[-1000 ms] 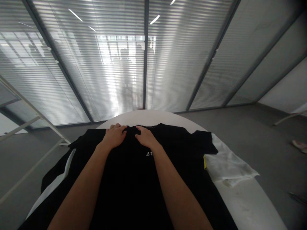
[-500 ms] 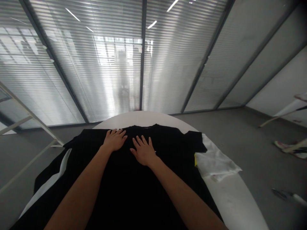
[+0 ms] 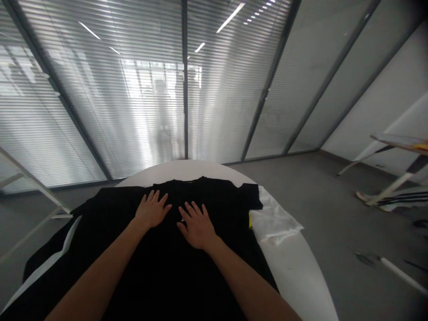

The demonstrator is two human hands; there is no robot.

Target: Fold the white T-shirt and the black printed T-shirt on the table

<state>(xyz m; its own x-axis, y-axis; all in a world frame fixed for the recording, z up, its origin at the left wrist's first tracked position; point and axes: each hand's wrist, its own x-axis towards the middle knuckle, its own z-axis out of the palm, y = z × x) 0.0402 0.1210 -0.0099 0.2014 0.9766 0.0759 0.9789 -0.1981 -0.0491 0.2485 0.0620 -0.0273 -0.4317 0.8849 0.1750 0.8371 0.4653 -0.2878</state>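
A black T-shirt [image 3: 220, 200] lies spread over a round white table [image 3: 301, 267], its neckline toward the far edge and one short sleeve out to the right. My left hand [image 3: 152, 210] rests flat on the upper part of the black cloth, fingers apart. Beside it, my right hand [image 3: 197, 225] also lies flat on the shirt with spread fingers, below the neckline. Neither hand grips anything. From under the right sleeve a white garment [image 3: 276, 218] sticks out, with a small yellow patch [image 3: 250, 220] at the shirt's edge.
A white metal frame [image 3: 36, 180] stands on the left. On the right are another table [image 3: 401, 143], a striped thing [image 3: 401, 198] low by its legs, and a white bar [image 3: 401, 274] near the floor. Glass panels with blinds [image 3: 220, 102] rise behind the table.
The view has turned to the right, so the table and shirt appear further left. Both hands have slid slightly toward me on the shirt, staying flat and open.
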